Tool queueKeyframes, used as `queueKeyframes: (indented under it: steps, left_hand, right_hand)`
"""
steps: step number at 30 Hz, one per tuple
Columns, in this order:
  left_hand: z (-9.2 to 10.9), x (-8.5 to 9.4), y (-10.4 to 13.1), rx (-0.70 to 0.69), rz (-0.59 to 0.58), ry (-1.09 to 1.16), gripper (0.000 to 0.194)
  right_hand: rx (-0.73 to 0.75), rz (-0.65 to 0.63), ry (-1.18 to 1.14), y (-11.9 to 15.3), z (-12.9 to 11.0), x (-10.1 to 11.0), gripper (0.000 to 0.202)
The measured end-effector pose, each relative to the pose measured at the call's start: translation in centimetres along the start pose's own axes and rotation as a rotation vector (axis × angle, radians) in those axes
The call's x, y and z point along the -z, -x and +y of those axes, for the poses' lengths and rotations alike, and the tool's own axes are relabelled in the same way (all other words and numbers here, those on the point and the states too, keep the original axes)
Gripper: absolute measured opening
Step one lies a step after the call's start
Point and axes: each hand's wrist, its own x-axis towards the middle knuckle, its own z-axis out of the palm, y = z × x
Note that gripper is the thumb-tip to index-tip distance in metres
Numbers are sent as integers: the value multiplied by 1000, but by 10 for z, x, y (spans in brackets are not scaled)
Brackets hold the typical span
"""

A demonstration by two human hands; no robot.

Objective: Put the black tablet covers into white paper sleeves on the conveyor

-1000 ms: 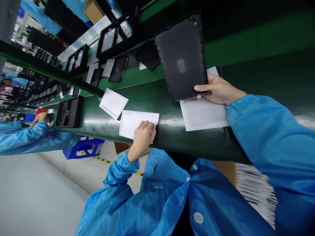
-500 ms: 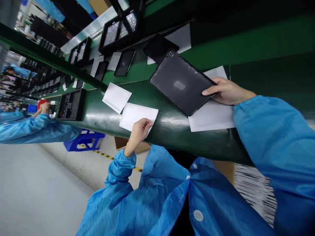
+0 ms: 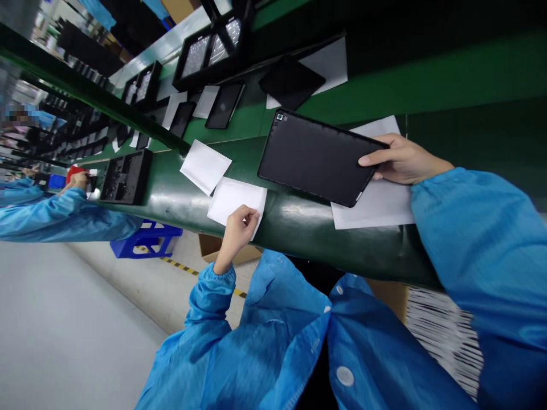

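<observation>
My right hand (image 3: 395, 158) grips a black tablet (image 3: 314, 156) by its right end, thumb on the face turned up to me. A small camera opening shows at the tablet's upper left corner. Beneath that hand and the tablet's right end lies a larger white sheet (image 3: 371, 213). My left hand (image 3: 240, 224) pinches the right edge of a flat white sleeve (image 3: 226, 199) near the bench's front edge; whether it has an opening I cannot tell. Another white sleeve (image 3: 205, 165) lies just behind it, touching its corner.
A green bench (image 3: 294, 219) runs across, with a slanting green post (image 3: 98, 97) at left. Farther back lie a black sheet (image 3: 293, 82), a tablet (image 3: 224, 105) and black trays (image 3: 209, 51). A co-worker's sleeve (image 3: 64, 216) reaches in from the left, beside another tray (image 3: 126, 176).
The tablet has turned in my right hand's grip, its long side now closer to level. My left hand has shifted slightly left, still at the sleeve's edge.
</observation>
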Motion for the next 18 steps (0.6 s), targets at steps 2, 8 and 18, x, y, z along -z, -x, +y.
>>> queueKeyframes:
  steps: [2,8,18]
  left_hand:
    - [-2,-1,0,37,-12,33,21]
    - [-3,-3,-1,160,-61,160,25]
    - [7,-5,-3,313,-128,355,48]
  right_hand:
    - [12,0,-14,-1,0,-1,23]
    - [27,-38,-63,-1,3,-1,39]
    - [106,16,133,-3,6,1,78]
